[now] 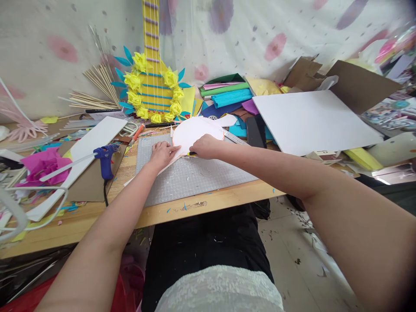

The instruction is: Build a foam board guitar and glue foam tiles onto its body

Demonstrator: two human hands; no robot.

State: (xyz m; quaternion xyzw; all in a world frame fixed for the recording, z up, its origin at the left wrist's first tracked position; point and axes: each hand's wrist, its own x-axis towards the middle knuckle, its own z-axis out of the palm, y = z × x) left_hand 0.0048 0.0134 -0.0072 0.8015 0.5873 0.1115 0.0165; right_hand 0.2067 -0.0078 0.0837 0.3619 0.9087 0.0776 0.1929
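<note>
Landmark: grey mat [195, 177], lying on the desk [195, 207] in front of me.
Disc: white paper disc [199, 128] with an orange rim, flat on the mat's far edge and reaching past it.
Left hand: my left hand [161, 154] rests on the mat's far left part, its fingers [173, 149] close together and laid on the disc's near-left rim. I cannot tell whether they pinch it or only press it.
Right hand: my right hand [205, 146] sits on the disc's near rim, over the mat's far middle. Its fingers are curled down and closed on a tool [191, 153], of which only a dark and yellow tip shows.
Ruler: ruler [236, 138] just beyond the mat's far right edge.
Glue gun: blue glue gun [105, 157], just left of the mat.
Guitar: yellow paper guitar [152, 89], upright well behind the mat.
Board: white board [312, 120], right of the mat.
</note>
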